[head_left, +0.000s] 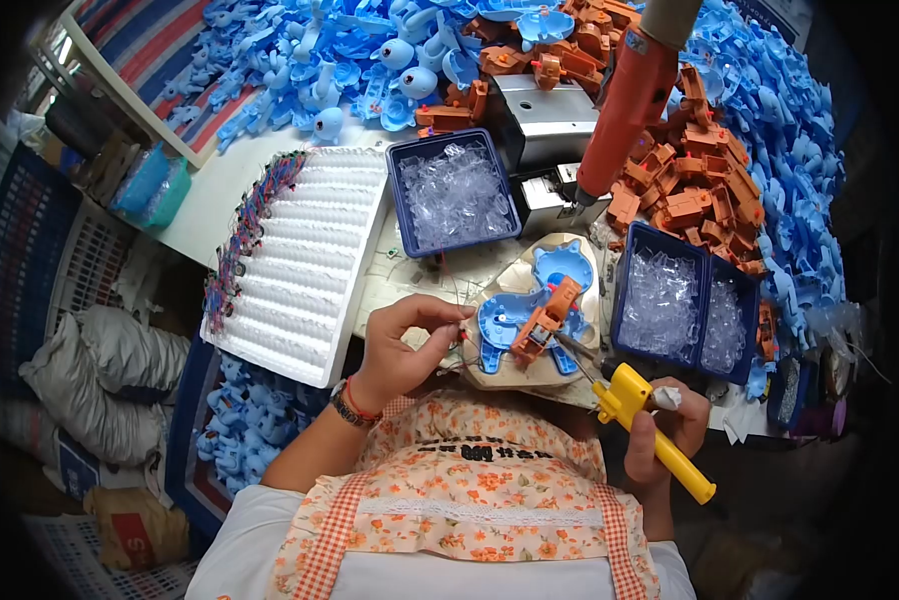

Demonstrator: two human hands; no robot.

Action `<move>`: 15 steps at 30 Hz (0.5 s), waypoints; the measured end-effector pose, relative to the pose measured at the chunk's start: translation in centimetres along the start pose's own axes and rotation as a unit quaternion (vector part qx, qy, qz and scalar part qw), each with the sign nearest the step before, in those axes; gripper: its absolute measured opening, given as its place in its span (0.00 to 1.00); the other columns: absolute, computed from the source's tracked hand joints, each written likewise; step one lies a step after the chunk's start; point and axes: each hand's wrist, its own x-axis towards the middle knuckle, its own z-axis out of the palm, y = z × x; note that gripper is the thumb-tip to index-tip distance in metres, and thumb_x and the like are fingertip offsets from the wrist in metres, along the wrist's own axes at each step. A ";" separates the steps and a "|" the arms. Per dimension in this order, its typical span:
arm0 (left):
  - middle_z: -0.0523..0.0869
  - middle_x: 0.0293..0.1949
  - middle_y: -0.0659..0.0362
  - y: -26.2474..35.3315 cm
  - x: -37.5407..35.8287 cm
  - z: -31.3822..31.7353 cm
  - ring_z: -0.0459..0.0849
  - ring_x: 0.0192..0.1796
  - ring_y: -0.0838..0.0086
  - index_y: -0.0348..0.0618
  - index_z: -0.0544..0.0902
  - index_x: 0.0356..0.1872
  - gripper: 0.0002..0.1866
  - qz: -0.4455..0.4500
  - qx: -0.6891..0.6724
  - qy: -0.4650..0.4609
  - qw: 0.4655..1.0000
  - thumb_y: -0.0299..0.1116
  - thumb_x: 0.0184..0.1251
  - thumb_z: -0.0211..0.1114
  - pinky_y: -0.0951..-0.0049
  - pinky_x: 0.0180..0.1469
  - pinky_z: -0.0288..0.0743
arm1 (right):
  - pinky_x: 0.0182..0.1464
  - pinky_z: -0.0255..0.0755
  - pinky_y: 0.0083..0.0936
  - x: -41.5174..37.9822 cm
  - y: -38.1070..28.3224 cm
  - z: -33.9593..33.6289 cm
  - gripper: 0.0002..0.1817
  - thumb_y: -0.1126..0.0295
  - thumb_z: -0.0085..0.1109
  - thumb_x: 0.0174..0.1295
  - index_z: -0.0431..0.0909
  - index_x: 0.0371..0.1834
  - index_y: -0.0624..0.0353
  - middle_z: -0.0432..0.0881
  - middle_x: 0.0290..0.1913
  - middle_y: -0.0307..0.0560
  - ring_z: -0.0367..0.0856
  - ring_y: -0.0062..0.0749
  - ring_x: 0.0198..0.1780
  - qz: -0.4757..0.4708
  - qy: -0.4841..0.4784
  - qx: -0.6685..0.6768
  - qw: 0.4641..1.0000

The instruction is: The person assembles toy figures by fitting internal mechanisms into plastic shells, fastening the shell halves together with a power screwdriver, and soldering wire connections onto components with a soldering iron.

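Observation:
A yellow pistol-shaped soldering iron is gripped in my right hand, whose fingers wrap round its handle. Its metal tip points left, right at an orange plastic part. That part lies across a blue plastic toy shell, which sits in a cream-coloured fixture. At the fixture's left edge, my left hand pinches thumb and forefinger together around a thin wire with a small red end. White wrapping shows by the fingers of my right hand.
A white foam tray with coloured wires stands left. Blue bins of clear plastic pieces flank the fixture. A red electric screwdriver hangs above. Heaps of blue shells and orange parts lie behind.

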 end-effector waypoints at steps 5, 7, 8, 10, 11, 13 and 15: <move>0.90 0.43 0.47 0.2 0.5 1.0 0.90 0.46 0.66 0.31 0.82 0.45 0.07 -0.105 -0.229 -0.049 0.966 0.19 0.69 0.64 0.66 0.51 0.85 | 0.37 0.73 0.27 0.2 -0.3 -0.1 0.17 0.70 0.65 0.60 0.69 0.48 0.60 0.79 0.36 0.53 0.77 0.33 0.32 -0.003 -0.005 -0.005 1.000; 0.90 0.42 0.47 0.4 0.8 1.5 0.90 0.46 0.66 0.33 0.81 0.46 0.08 -0.125 -0.227 -0.058 0.964 0.20 0.68 0.65 0.66 0.51 0.85 | 0.37 0.73 0.27 0.2 -0.4 -0.2 0.16 0.71 0.65 0.60 0.70 0.47 0.60 0.79 0.36 0.53 0.77 0.33 0.31 0.000 -0.001 -0.008 1.000; 0.90 0.41 0.48 0.7 1.0 1.8 0.90 0.46 0.67 0.33 0.81 0.46 0.08 -0.145 -0.254 -0.043 0.955 0.21 0.68 0.66 0.67 0.50 0.85 | 0.36 0.73 0.27 0.3 -0.4 -0.3 0.16 0.71 0.65 0.59 0.70 0.46 0.60 0.79 0.35 0.53 0.77 0.33 0.31 0.003 -0.001 0.001 1.000; 0.90 0.39 0.49 1.4 1.5 2.1 0.90 0.45 0.67 0.34 0.81 0.45 0.08 -0.165 -0.281 -0.033 0.945 0.21 0.67 0.66 0.68 0.50 0.84 | 0.35 0.73 0.27 0.3 -0.3 -0.4 0.15 0.72 0.65 0.58 0.71 0.46 0.61 0.79 0.34 0.52 0.77 0.33 0.30 0.006 0.003 0.007 1.000; 0.89 0.39 0.50 1.8 1.8 2.1 0.90 0.45 0.68 0.34 0.81 0.45 0.08 -0.204 -0.276 -0.039 0.938 0.21 0.67 0.66 0.70 0.48 0.84 | 0.35 0.73 0.27 0.3 -0.2 -0.4 0.15 0.72 0.65 0.58 0.71 0.46 0.61 0.79 0.34 0.52 0.78 0.33 0.30 -0.004 0.004 -0.001 1.000; 0.89 0.39 0.52 1.9 2.1 2.2 0.90 0.45 0.69 0.35 0.82 0.45 0.08 -0.243 -0.269 -0.049 0.931 0.22 0.67 0.67 0.72 0.47 0.84 | 0.35 0.73 0.27 0.1 0.0 -0.7 0.16 0.72 0.65 0.57 0.71 0.46 0.61 0.79 0.33 0.52 0.78 0.33 0.29 -0.013 0.009 -0.010 1.000; 0.89 0.38 0.54 1.6 2.2 2.3 0.89 0.43 0.72 0.35 0.82 0.47 0.08 -0.209 -0.225 -0.075 0.949 0.22 0.68 0.66 0.75 0.46 0.82 | 0.45 0.69 0.23 -0.4 0.2 -1.1 0.17 0.70 0.62 0.64 0.67 0.52 0.61 0.76 0.45 0.51 0.73 0.26 0.39 0.006 -0.041 0.014 0.999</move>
